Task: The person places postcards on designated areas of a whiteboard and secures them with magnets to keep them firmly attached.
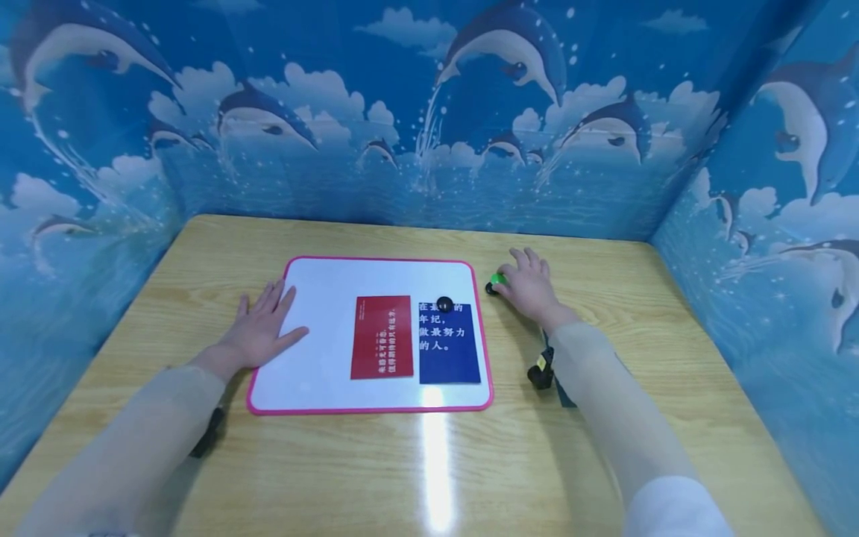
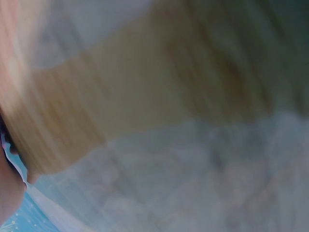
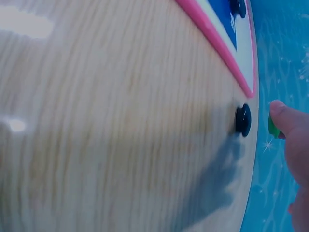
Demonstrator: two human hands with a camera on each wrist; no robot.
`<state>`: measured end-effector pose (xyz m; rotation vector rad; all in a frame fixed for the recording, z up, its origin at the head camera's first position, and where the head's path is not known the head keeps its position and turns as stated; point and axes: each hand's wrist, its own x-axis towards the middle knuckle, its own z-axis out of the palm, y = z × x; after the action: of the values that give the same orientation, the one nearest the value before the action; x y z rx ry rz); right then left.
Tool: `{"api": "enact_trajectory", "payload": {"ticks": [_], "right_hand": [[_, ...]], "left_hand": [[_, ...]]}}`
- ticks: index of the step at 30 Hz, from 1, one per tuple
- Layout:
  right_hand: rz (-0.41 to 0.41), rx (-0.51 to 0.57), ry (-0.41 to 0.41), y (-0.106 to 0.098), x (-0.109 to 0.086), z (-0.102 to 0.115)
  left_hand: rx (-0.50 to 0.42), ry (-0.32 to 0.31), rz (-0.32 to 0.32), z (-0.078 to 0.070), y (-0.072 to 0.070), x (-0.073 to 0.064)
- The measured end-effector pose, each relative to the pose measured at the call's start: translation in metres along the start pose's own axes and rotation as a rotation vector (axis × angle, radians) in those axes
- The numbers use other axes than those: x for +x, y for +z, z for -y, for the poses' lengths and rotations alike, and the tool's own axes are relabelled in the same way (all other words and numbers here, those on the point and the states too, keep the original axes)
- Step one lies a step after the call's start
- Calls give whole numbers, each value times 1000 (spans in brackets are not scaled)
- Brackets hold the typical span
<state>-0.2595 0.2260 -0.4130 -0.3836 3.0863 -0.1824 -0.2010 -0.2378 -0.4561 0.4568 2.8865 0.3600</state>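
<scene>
My right hand (image 1: 530,289) pinches a green round magnet (image 3: 273,126) between thumb and fingers, above the table to the right of the whiteboard. Under it a black magnet (image 3: 244,120) stands on the wood. My left hand (image 1: 258,332) lies with fingers spread over the left edge of the pink-rimmed whiteboard (image 1: 315,280). On the board are a red card (image 1: 382,335) with white writing and, to its right, a blue card (image 1: 450,358). Another black magnet (image 1: 444,304) sits on the blue card's top edge. The left wrist view is mostly blurred sleeve and table.
The wooden table (image 1: 335,470) reaches back to a blue dolphin-print curtain (image 1: 322,179), which also closes in both sides. A dark wrist device (image 1: 540,373) hangs under the right sleeve. Light glares off the tabletop in front of the board.
</scene>
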Motion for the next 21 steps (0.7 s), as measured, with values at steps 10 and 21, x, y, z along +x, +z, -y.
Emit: {"api": "enact_trajectory", "payload": {"ticks": [10,21], "right_hand": [[-13,39,-24,0,13,30],[9,46,-64,-6,22,73]], "left_hand": [[0,-9,4,1,-1,0],[13,-17,24,-2,-4,-1]]}}
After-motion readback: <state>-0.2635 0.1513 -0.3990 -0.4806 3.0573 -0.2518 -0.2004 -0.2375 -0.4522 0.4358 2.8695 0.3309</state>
